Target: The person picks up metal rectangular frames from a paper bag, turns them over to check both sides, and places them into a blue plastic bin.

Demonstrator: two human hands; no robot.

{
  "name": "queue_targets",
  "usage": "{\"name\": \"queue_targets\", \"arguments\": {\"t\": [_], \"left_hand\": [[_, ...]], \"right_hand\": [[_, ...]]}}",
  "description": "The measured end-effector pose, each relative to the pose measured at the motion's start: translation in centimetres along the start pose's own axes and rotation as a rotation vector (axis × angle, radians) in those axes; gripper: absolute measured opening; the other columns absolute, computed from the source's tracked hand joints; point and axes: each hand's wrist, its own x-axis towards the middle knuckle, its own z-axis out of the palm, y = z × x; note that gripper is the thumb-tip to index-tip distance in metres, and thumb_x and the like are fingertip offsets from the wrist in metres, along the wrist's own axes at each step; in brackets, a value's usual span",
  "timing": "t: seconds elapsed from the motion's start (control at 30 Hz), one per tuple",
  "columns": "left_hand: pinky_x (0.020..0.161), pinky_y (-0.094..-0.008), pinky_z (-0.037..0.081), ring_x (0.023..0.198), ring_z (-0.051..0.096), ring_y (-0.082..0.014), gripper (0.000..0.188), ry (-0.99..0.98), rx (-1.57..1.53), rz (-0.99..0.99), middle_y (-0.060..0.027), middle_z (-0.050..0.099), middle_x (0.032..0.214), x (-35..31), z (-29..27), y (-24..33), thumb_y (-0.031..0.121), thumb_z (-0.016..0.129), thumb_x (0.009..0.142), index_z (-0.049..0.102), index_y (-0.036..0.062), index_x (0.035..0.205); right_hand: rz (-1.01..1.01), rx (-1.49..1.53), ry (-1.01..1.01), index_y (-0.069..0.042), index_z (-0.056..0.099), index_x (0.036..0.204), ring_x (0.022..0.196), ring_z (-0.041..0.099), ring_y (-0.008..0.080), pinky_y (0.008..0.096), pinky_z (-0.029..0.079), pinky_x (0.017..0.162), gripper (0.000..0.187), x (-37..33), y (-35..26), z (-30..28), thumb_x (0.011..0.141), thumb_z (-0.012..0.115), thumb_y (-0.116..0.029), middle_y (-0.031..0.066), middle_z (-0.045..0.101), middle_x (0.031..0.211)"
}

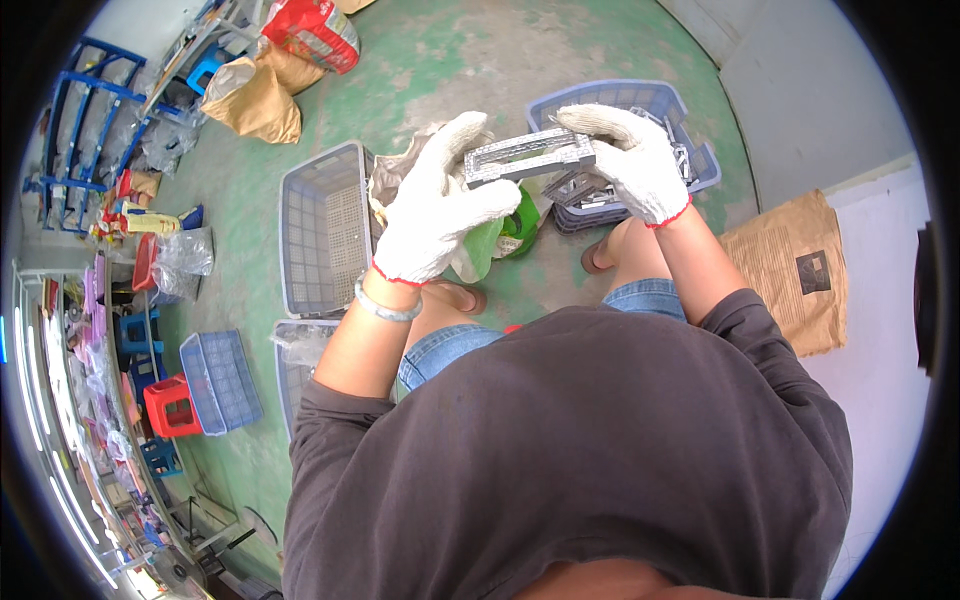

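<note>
In the head view, holds a rectangular metal frame [583, 155] raised between both hands, above the floor and between the two nearest crates. Grips the frame's right end in the right hand [645, 160], fingers bent over the top edge and thumb side hidden. Takes the left end between thumb and fingers of the left hand [425, 215], thumb stretched along the lower edge, fingers reaching up past the upper corner; cannot tell how hard the fingers press. Wears white knit gloves with red cuffs, a pale bangle [388, 305] at the left wrist, a dark grey T-shirt [570, 440] and denim shorts [450, 352].

Has a blue-grey plastic crate [605, 92] beyond the right hand, loaded with metal pieces [682, 160]. Shows a mesh-bottomed plastic crate [300, 240] to the left, just beside a crumpled whitish sack [388, 172], plus a green bag [518, 232] between the feet, partly covered by the left hand. Includes a brown paper sack [790, 265] at the right wall. Farther left, takes in a blue crate [222, 382] tilted against a red plastic stool [172, 405], and near the top a red bag [315, 35] beside brown sacks [255, 105] on a worn green floor [420, 65].
</note>
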Motion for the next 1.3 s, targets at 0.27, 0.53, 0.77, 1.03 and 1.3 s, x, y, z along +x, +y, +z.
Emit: {"name": "queue_targets", "arguments": {"t": [0.27, 0.53, 0.77, 1.03, 1.3], "left_hand": [[0.089, -0.0322, 0.053, 0.115, 0.055, -0.0212, 0.082, 0.057, -0.007, -0.026, -0.0138, 0.049, 0.13, -0.6, 0.5, 0.4, -0.006, 0.076, 0.075, 0.033, -0.0018, 0.146], [0.086, -0.0348, 0.056, 0.107, 0.061, -0.0259, 0.078, 0.112, -0.126, -0.068, -0.0136, 0.052, 0.122, -0.2, -1.2, -0.6, -0.012, 0.072, 0.074, 0.037, -0.0003, 0.143], [0.084, -0.0347, 0.057, 0.102, 0.064, -0.0276, 0.07, 0.454, 0.122, -0.112, -0.0172, 0.058, 0.121, 2.2, -11.8, -2.2, -0.014, 0.069, 0.072, 0.044, -0.0037, 0.136], [0.091, -0.0379, 0.052, 0.104, 0.065, -0.0374, 0.049, 0.666, 1.229, -0.135, -0.0225, 0.067, 0.108, 5.3, -23.6, -11.1, 0.017, 0.077, 0.068, 0.065, 0.002, 0.113], [0.089, -0.0442, 0.051, 0.101, 0.064, -0.0407, 0.044, 0.357, 1.199, -0.288, -0.022, 0.067, 0.108, 6.6, -22.1, -14.1, 0.035, 0.06, 0.084, 0.064, 0.0055, 0.116]], "right_hand": [[-0.011, 0.154, -0.035, 0.003, 0.055, 0.133, 0.109, 0.063, 0.0193, 0.0308, 0.054, 0.091, 0.048, -0.1, 0.2, 0.0, 0.085, 0.056, 0.007, 0.0124, 0.063, 0.126], [0.026, 0.223, -0.018, 0.0, 0.047, 0.14, 0.1, 0.065, 0.019, 0.0283, 0.055, 0.082, 0.056, 1.4, 2.3, 0.9, 0.086, 0.064, 0.002, 0.0134, 0.06, 0.124], [0.283, -0.037, 0.227, 0.004, 0.046, 0.138, 0.086, 0.066, 0.0114, 0.0201, 0.049, 0.062, 0.056, 2.5, 5.3, -0.7, 0.088, 0.067, -0.009, 0.0088, 0.067, 0.104], [0.365, 0.118, 0.326, 0.003, 0.05, 0.135, 0.082, 0.065, 0.0104, 0.019, 0.044, 0.057, 0.052, 2.2, 6.1, -1.1, 0.087, 0.068, -0.008, 0.0082, 0.067, 0.102], [0.274, 0.557, 0.334, 0.005, 0.049, 0.131, 0.094, 0.064, 0.0185, 0.0257, 0.052, 0.068, 0.045, 3.5, 4.3, -0.2, 0.09, 0.064, -0.004, 0.0146, 0.063, 0.112]]}}
